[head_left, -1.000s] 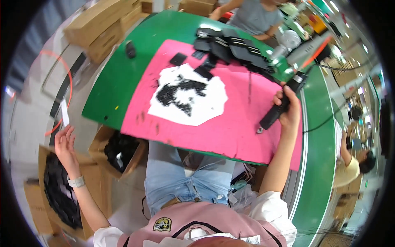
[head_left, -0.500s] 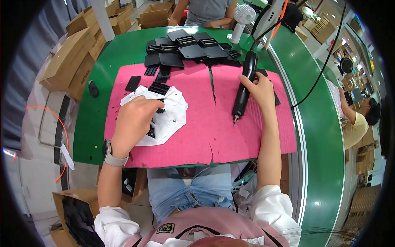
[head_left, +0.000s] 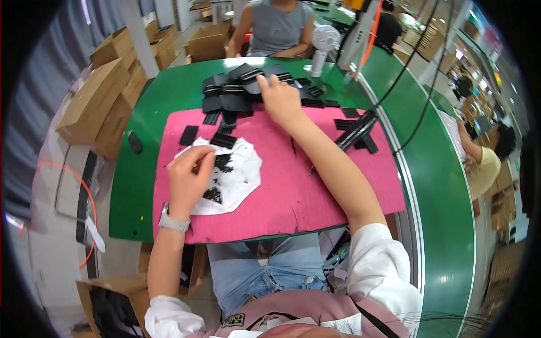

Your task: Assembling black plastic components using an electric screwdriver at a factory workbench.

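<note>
My left hand (head_left: 190, 173) hovers at the left side of a white sheet (head_left: 242, 186), its fingers pinched together; what they hold, if anything, is too small to make out. Small black pieces, perhaps screws (head_left: 222, 163), lie loose on the sheet. My right hand (head_left: 280, 100) reaches over the pile of black plastic panels (head_left: 225, 101) at the far side, thumb and fingers apart above it. A black electric screwdriver (head_left: 358, 130) lies at the right of the pink board, its tip partly hidden by my right forearm.
A pink foam-like board (head_left: 270, 203) covers part of the green table (head_left: 132, 191). Flat black pieces (head_left: 189, 135) lie beside the sheet. A white fan (head_left: 324, 42) stands at the back, where another person (head_left: 280, 31) sits. A cable (head_left: 408, 67) hangs at the right.
My right hand has let go of the screwdriver, now lying on the right, and moved left and away to the panels. My left hand has drawn slightly back from the black pieces.
</note>
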`<state>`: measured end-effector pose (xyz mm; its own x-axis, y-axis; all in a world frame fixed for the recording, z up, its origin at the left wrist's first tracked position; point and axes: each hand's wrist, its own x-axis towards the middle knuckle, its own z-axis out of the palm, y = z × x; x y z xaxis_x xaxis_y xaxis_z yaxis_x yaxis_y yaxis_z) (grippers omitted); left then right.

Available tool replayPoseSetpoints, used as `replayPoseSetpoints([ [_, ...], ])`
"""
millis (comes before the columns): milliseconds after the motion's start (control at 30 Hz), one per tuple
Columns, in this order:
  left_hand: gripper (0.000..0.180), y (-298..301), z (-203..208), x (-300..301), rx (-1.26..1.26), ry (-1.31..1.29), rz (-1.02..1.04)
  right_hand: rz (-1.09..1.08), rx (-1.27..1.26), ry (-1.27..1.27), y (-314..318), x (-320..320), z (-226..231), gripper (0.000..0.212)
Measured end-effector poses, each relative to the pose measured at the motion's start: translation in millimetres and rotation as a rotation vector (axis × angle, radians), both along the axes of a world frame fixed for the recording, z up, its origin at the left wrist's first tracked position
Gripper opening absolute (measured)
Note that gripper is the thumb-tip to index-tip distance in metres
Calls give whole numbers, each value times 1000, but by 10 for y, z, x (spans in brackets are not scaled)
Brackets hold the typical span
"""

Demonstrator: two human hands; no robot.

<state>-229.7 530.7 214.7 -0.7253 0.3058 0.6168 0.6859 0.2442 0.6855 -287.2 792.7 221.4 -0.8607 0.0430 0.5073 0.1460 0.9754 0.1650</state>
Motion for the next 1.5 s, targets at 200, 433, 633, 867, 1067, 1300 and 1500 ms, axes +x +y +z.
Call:
replayPoseSetpoints([
  [200,49,129,121,80,422,-536,-379,384,68,411,-465,1045,341,49],
  [433,40,562,315,442,598,-818,-604,540,-63,168,-404,2018,427,48],
  [633,21,544,240,194,446,-1068,-646,-57,-359,441,762,2305,232,14],
  [867,40,459,23,159,515,-1094,-412,-328,-340,0,1633,2208,-239,27],
  [1067,37,500,69,143,156,-805,-392,-341,-538,42,1474,2297,-113,30],
  [1300,26,523,83,116,115,-808,-369,-117,-240,61,1205,2454,-163,25],
  [1500,22,570,191,-22,3,-384,-273,-253,-230,-8,1180,2440,-67,19],
])
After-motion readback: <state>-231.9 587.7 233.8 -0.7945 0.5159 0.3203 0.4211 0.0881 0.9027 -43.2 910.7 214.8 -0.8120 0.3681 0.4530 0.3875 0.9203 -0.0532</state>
